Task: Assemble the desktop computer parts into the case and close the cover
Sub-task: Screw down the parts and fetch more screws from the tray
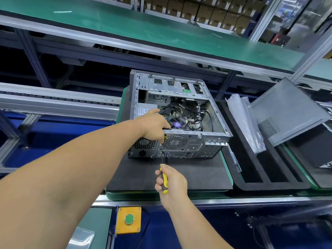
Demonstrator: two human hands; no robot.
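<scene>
**Driving a screw at the back of the open case**

Lying on its side on a dark foam mat (188, 177), open face up: grey sheet-metal computer case (172, 141). Mat seated on a green-edged pallet (161, 195) on the conveyor line.

Gripping the near top rim of the case: left hand (154, 125), fingers curled over the edge beside the power supply (146, 109). White label on the power supply, print too small to read.

Wrapped round the yellow-and-black handle of a screwdriver (163, 178): right hand (170, 180). Thin dark shaft angled up, tip meeting the rear panel just under the left hand, between two honeycomb-perforated vent grilles (174, 141).

Inside the case: bundled black cables (179, 107), a round cooler fan with a purple centre sticker (177, 124), stamped silver drive bays (172, 87) along the far side. Sticker text illegible. Row of ports and a power socket on the rear panel, small and blurred.

Right of the case: black foam tray (251, 177) with long slots, one holding crinkled clear plastic bags (246, 123). Beyond, tilted on edge: grey metal cover panel (287, 112) with a mesh-perforated patch.

At the near edge: yellow box with a round green push button (129, 219). Above, green-surfaced shelf (143, 27); brown cartons (206, 9) stacked behind, markings unreadable.
</scene>
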